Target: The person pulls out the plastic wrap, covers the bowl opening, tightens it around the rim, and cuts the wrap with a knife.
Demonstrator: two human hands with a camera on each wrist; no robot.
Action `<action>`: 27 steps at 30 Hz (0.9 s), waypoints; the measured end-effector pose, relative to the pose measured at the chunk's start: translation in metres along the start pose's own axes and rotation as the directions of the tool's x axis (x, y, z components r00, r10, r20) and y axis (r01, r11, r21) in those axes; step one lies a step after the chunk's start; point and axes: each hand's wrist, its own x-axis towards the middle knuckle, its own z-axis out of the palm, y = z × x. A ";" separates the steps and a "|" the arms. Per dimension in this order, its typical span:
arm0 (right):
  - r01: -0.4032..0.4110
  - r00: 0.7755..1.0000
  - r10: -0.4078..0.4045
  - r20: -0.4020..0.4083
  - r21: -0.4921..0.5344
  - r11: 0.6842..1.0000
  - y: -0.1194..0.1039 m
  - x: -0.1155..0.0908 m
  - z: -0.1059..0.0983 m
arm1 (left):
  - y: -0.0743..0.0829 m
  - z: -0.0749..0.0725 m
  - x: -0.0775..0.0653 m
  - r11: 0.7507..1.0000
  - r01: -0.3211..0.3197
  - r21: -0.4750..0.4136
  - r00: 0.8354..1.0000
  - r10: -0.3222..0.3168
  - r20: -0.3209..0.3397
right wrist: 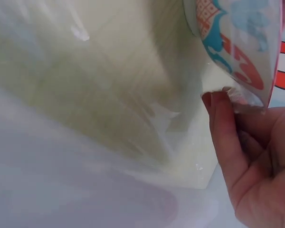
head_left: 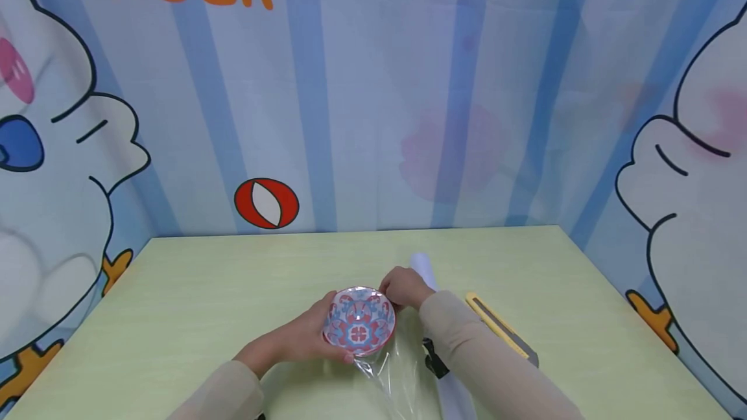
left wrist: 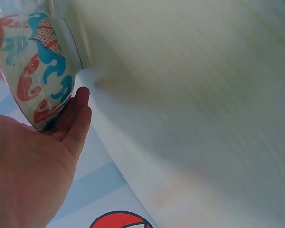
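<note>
A small patterned bowl (head_left: 359, 321) in red, blue and white is covered by clear plastic film (head_left: 397, 374). Its patterned round face points up toward the head camera. My left hand (head_left: 306, 336) grips the bowl from the left, thumb at the near side; in the left wrist view the fingers reach under its patterned side (left wrist: 42, 71). At the far right of the rim, my right hand (head_left: 405, 287) pinches a gathered bit of film (right wrist: 244, 99), best seen in the right wrist view. The film trails from the bowl toward the near edge.
A pale white-lavender roll (head_left: 423, 267) lies lengthwise under the right forearm. Right of it is a yellow and grey box cutter (head_left: 502, 329). A small black object (head_left: 434, 360) shows beside the right sleeve. A printed curtain (head_left: 373, 115) stands behind the light green table (head_left: 233, 290).
</note>
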 end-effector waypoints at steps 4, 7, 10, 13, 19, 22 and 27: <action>-0.081 0.995 0.068 0.079 0.176 0.981 0.003 -0.004 0.000 | 0.000 0.000 0.000 1.000 0.000 0.004 1.000 0.000 0.006; -0.134 0.985 0.092 0.147 0.307 0.942 0.004 -0.007 -0.002 | 0.002 -0.001 0.001 1.000 0.015 0.007 1.000 -0.015 0.004; -0.174 0.973 0.098 0.209 0.387 0.905 0.004 -0.011 -0.004 | 0.003 -0.002 -0.001 0.999 0.047 0.016 0.999 -0.047 -0.004; -0.187 0.965 0.090 0.247 0.400 0.897 0.004 -0.014 -0.006 | 0.004 -0.004 -0.003 0.997 0.069 0.022 0.998 -0.069 -0.007; -0.183 0.956 0.067 0.285 0.401 0.897 0.010 -0.022 -0.011 | 0.002 -0.004 -0.002 0.999 0.045 0.021 0.999 -0.045 -0.005; -0.190 0.943 0.053 0.329 0.399 0.897 0.011 -0.026 -0.014 | 0.002 -0.003 -0.002 0.998 0.056 0.019 0.998 -0.057 0.000; -0.215 0.930 0.064 0.362 0.394 0.893 0.010 -0.028 -0.016 | 0.005 -0.002 0.001 0.998 0.065 0.016 0.998 -0.066 0.025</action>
